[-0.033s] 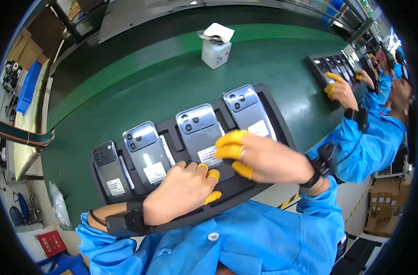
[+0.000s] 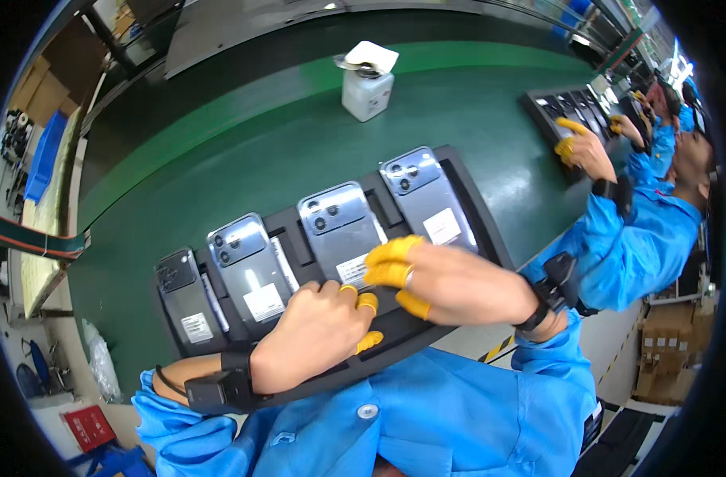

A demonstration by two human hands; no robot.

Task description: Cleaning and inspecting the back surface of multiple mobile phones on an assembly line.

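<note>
A black tray [image 2: 488, 230] lies in front of me with several phones in its slots, backs up, each with a white label. The leftmost phone [image 2: 190, 294] is dark; a blue-grey phone [image 2: 248, 266] lies beside it. My left hand [image 2: 315, 334], in yellow finger cots, bends over the near end of the third phone [image 2: 331, 226]; what its fingertips grip is hidden. Above that phone's label, my right hand [image 2: 450, 282] has its cotted fingers and thumb apart, slightly blurred. Rightmost is another blue-grey phone [image 2: 427, 195], untouched.
On the green bench [image 2: 244, 159] stands a white bottle [image 2: 367, 95] with a white cloth or paper on top. At right a co-worker's hand [image 2: 590, 151] is over another black tray [image 2: 546, 119]. A clear plastic bag [image 2: 100, 362] hangs at the bench's left edge.
The whole view has shifted slightly. My right hand has come a little nearer to me over the third phone's label. My left hand stays in place.
</note>
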